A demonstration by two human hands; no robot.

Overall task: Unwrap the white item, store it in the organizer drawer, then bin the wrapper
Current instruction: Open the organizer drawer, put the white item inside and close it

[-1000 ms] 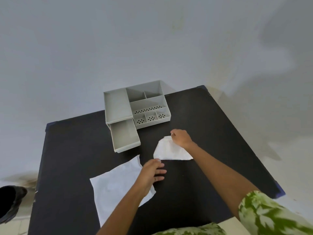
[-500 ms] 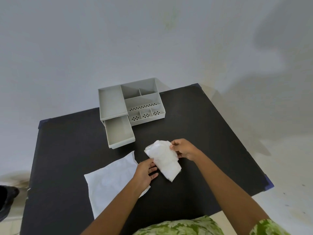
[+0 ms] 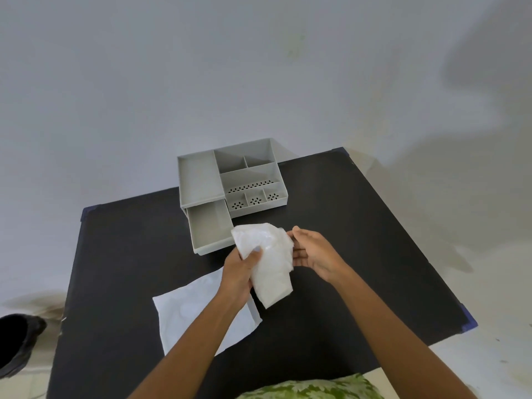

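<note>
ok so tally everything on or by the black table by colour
white: 2 — crumpled white plastic bundle held in left hand and right hand, flat white sheet on the black table
grey: 1 — grey plastic organizer with its drawer pulled open
black: 1 — black bin on the floor
total: 4

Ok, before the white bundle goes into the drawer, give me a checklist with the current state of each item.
1. Pull-out grey plastic drawer open and free of contents: ok.
2. Crumpled white bundle in a firm grip by the left hand: ok.
3. Right hand touching the bundle's side: ok; whether it grips, cannot tell.
4. Item fully out of its wrapper: cannot tell.
5. Flat white sheet lying on the black table, not yet binned: not ok.
6. Black bin at the table's left edge in view: ok.
</note>
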